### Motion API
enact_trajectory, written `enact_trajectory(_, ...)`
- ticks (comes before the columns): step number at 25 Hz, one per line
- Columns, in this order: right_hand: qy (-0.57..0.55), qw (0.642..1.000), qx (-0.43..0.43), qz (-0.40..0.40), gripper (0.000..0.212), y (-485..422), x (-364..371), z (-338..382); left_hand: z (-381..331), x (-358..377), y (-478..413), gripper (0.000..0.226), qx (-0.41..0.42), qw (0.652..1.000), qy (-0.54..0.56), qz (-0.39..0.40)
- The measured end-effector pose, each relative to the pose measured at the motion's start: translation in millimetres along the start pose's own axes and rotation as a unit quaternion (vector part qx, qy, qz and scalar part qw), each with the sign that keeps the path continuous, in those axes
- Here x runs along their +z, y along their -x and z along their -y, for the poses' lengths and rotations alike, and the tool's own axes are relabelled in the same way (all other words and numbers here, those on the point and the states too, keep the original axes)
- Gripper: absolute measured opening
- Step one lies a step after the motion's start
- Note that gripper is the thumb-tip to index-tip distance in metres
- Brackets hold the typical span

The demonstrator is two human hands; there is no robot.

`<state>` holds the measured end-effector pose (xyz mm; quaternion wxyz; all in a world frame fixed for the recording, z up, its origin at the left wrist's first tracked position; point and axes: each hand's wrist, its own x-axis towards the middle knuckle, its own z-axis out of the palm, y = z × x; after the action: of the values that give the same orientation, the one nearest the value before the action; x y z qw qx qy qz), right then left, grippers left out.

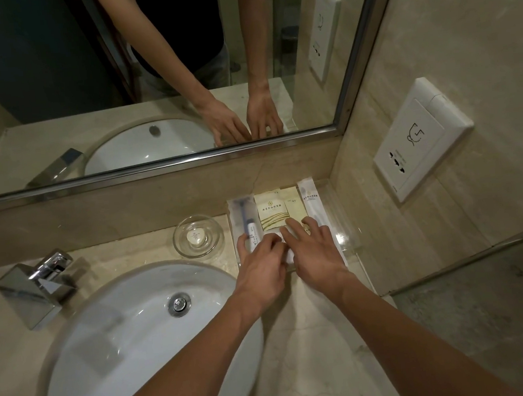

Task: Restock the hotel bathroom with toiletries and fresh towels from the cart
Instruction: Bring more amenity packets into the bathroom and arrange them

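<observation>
A wide metal-framed wall mirror [82, 71] runs above the beige marble tabletop [315, 336]. A white oval sink [123, 338] is sunk into the tabletop at left, with a square chrome tap [35, 286] at its far left edge. A white plastic socket plate [421, 141] is fixed to the tiled wall at right.

In the back right corner of the tabletop, against the wall, lies a clear acrylic tray [343, 231] holding the toiletries side by side. Both hands reach into it. The left hand [262, 271] has its thumb on the clear razor packet [242, 215] and its fingers bent over a small white packet [288, 254]; I cannot tell whether its grip pinches anything. The right hand [318, 256] lies spread, grip apart, fingertips resting on the cream-and-gold sachet [271, 211] beside the long white toothbrush packet [310, 202].

Just left of the tray stands a round clear glass dish [179, 240] with a small white wrapped soap [196, 237] in it.
</observation>
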<state>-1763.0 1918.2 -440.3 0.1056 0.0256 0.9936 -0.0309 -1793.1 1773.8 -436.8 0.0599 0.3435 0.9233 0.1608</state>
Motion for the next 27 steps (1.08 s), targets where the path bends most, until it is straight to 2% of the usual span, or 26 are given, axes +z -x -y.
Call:
enact_trajectory(15, 0.005, 1.000, -0.002, -0.019, 0.078, 1.9, 0.0, -0.5, 7.1, 1.9, 0.6, 0.020, 0.014, 1.000, 0.007, -0.010)
enact_trajectory(27, -0.012, 0.999, -0.010, -0.034, 0.069, 8.7, 1.8, -5.1, 8.4, 3.5, -1.5, 0.018, 0.007, 0.999, 0.022, -0.028)
